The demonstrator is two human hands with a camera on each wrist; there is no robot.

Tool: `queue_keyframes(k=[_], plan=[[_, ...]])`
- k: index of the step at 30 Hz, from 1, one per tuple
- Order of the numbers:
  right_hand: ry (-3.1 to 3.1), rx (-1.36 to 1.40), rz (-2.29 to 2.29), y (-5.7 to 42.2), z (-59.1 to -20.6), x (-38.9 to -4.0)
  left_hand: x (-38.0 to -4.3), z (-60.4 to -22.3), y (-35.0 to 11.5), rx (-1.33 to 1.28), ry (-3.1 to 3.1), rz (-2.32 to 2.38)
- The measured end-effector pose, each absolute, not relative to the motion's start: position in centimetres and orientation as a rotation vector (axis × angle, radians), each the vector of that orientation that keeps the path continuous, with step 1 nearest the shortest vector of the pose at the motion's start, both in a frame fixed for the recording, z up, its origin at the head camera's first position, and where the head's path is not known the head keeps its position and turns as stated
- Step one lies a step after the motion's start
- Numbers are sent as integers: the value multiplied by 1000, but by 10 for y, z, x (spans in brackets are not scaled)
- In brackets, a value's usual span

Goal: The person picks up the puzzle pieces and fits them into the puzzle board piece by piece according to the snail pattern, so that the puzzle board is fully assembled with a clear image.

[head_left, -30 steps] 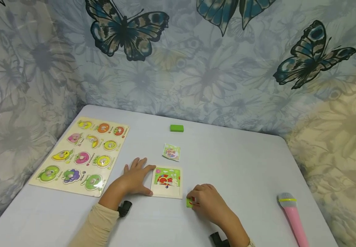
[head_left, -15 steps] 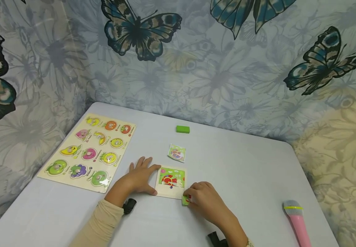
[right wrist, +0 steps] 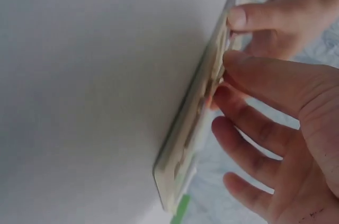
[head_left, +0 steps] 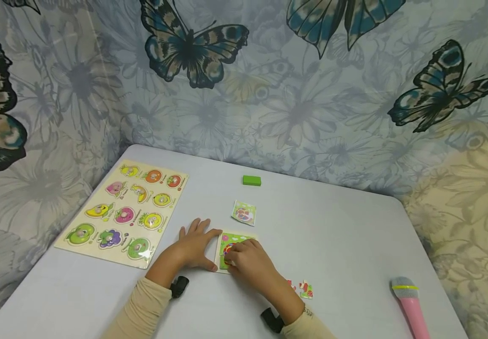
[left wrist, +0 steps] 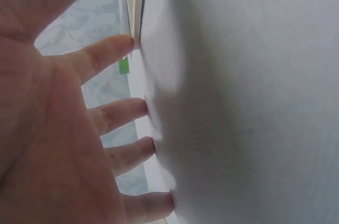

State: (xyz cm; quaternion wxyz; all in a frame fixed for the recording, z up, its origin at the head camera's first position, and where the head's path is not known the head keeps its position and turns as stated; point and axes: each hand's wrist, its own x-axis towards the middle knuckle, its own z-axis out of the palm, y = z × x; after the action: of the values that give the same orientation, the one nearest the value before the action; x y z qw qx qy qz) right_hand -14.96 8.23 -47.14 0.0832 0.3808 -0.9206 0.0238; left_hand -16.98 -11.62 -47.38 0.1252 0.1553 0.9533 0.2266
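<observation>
A small square jigsaw puzzle board [head_left: 219, 256] with a bright picture lies on the white table. My left hand [head_left: 194, 246] is spread beside it, thumb and forefinger touching its left edge, the other fingertips resting on the table in the left wrist view. My right hand [head_left: 253, 264] covers much of the board and pinches a green puzzle piece [head_left: 224, 263] against its lower left part. In the right wrist view, thumb and forefinger meet at the board's surface; the piece is mostly hidden there. Loose puzzle pieces [head_left: 306, 289] lie by my right forearm, which partly hides one.
Behind the puzzle board lies a small picture card [head_left: 244, 213], and farther back a green block [head_left: 252, 181]. A large fruit puzzle board [head_left: 121, 216] occupies the left side. A pink toy microphone [head_left: 411, 303] lies at the right. A patterned wall stands behind the table.
My right hand has moved left and up with the piece, from beside the board onto it. Loose pieces now show by the right forearm. The left hand keeps its place at the board's edge.
</observation>
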Motion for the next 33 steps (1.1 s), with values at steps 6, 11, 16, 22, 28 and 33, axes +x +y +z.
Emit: queue_keyframes(k=[6, 11, 16, 22, 28, 33], plan=[[-2704, 1085, -29, 74, -471, -147, -170, -471, -116, 447, 2776, 653], [-2676, 1066, -102, 70, -469, -145, -171, -470, -115, 437, 2775, 648], [-2662, 1077, -121, 71, -469, -143, -169, -470, -114, 437, 2774, 653], [-2659, 1083, -93, 72, -469, -143, -168, -468, -114, 435, 2771, 672], [-2677, 1086, -65, 75, -469, -143, -168, -469, -113, 431, 2766, 653], [-2683, 1104, -33, 76, -469, -141, -168, -469, -113, 428, 2768, 647]])
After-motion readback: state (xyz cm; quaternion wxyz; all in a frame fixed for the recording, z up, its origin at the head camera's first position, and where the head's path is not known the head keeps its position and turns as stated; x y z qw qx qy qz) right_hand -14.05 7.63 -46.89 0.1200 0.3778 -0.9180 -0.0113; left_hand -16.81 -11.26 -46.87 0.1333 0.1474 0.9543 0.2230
